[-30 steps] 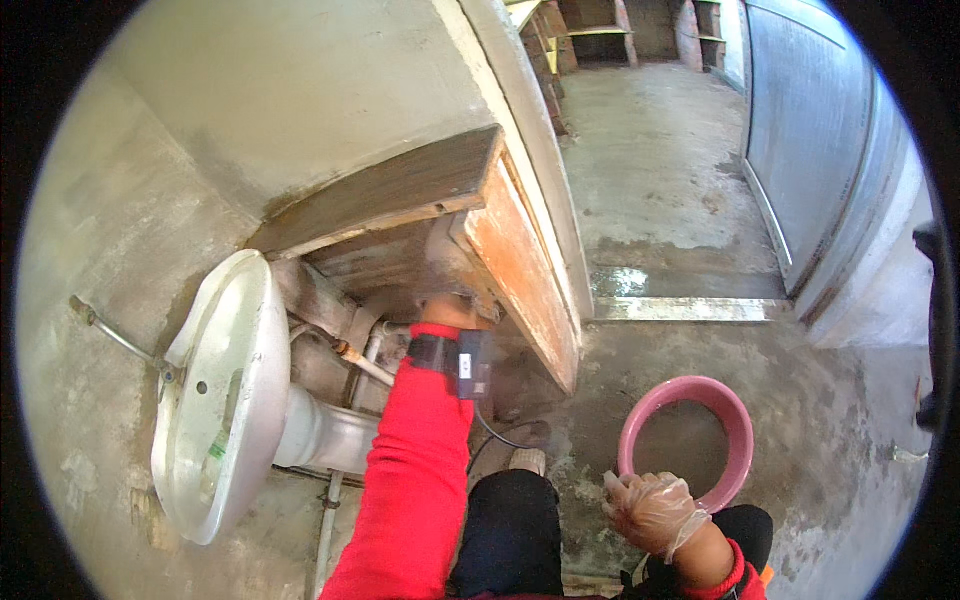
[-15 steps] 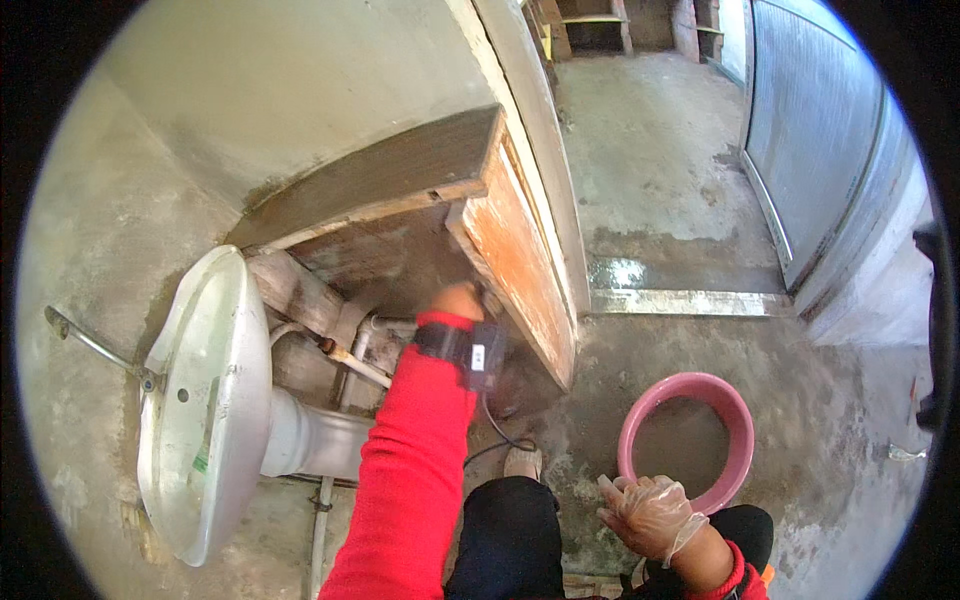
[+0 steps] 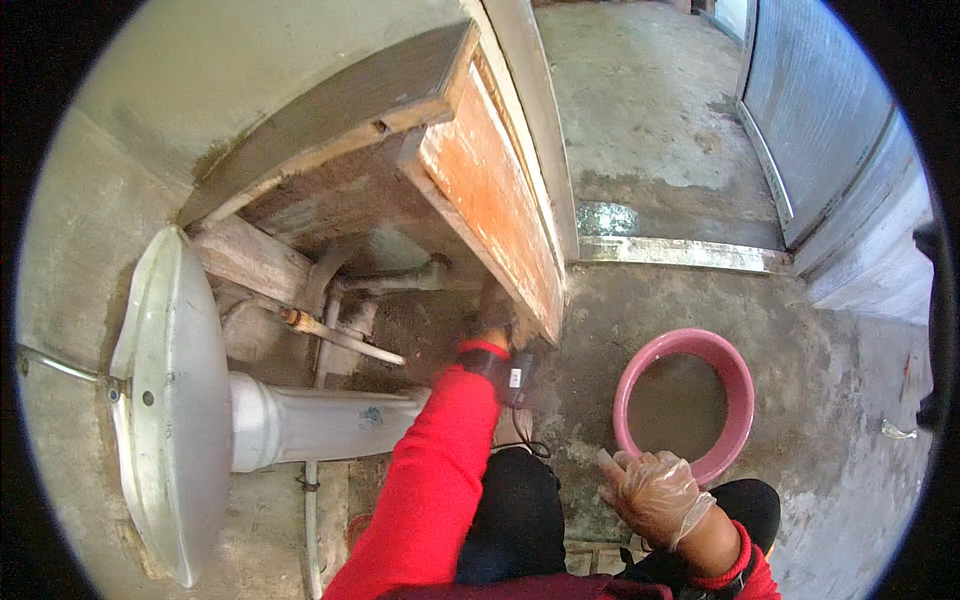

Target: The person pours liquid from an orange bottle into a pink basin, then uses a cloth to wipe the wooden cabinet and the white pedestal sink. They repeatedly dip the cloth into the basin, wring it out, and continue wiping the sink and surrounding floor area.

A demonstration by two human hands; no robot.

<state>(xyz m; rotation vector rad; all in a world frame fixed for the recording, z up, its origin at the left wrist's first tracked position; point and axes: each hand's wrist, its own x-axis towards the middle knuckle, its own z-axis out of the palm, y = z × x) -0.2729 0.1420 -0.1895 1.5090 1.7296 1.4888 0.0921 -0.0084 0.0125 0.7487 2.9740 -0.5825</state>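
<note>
white ceramic pedestal washbasin (image 3: pixel 165 400) lies furthest left, its long axis running sideways: bowl left, pedestal pointing right toward the red sleeve. above and right of the basin, grey pipes (image 3: pixel 385 282) and a rusty-tipped tube (image 3: pixel 340 335) sit under the grey concrete slab with a worn orange wooden side (image 3: pixel 490 190). since a second ago the view has closed in and the left hand (image 3: pixel 497 318) has pushed deeper under that slab, right of the basin's pedestal; looks like groping at the underside. grip hidden, cannot tell what it holds. further right, the round pink plastic tub (image 3: pixel 683 402) holds murky water. gloved right hand (image 3: pixel 655 493) below it, fingers loosely spread, holding nothing.
</note>
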